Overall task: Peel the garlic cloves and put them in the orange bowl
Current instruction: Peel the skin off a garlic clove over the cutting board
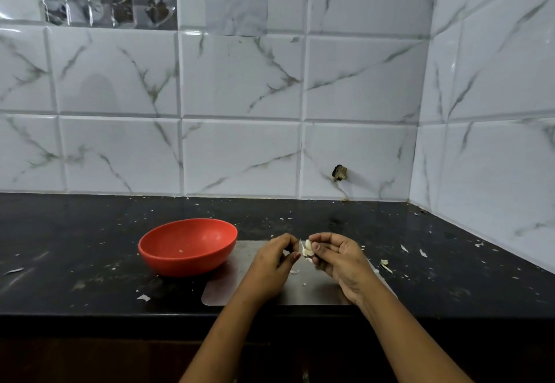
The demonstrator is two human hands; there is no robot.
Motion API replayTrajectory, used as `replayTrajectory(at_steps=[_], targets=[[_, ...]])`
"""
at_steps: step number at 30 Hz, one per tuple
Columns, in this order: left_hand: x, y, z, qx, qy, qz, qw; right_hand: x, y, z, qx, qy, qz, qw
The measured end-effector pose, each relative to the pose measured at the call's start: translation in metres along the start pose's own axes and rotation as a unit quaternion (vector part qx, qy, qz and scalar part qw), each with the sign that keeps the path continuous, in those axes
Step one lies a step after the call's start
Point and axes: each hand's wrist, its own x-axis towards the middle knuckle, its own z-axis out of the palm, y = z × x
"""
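An orange bowl (187, 246) sits on the black counter, left of my hands, with only a small white speck inside. My right hand (336, 258) holds a pale garlic clove (308, 247) between thumb and fingertips. Just left of it, my left hand (274, 262) has its fingertips pinched on a thin strip of skin at the clove's edge. Both hands hover over a grey cutting mat (303, 292).
White peel scraps (385, 264) lie scattered on the black counter (75, 247), mostly to the right of the mat and near its front left corner. Marble-look tiled walls close the back and right side. A small fitting (339, 172) sticks out of the back wall.
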Motion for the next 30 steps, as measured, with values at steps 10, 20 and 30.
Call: replayTrajectory(at_steps=[10, 20, 30], targets=[[-0.0013, -0.0023, -0.0015, -0.062, 0.068, -0.025, 0.995, 0.0008, 0.0004, -0.0009, -0.004, -0.012, -0.002, 1.000], [-0.0033, 0.0037, -0.0029, 0.000, 0.114, -0.014, 0.993, -0.0009, 0.0045, 0.0005, -0.086, -0.039, -0.046, 0.994], [-0.0040, 0.0051, -0.0021, -0.061, 0.087, -0.109, 0.988, 0.0002, 0.0073, 0.0014, -0.131, -0.023, -0.094, 0.987]])
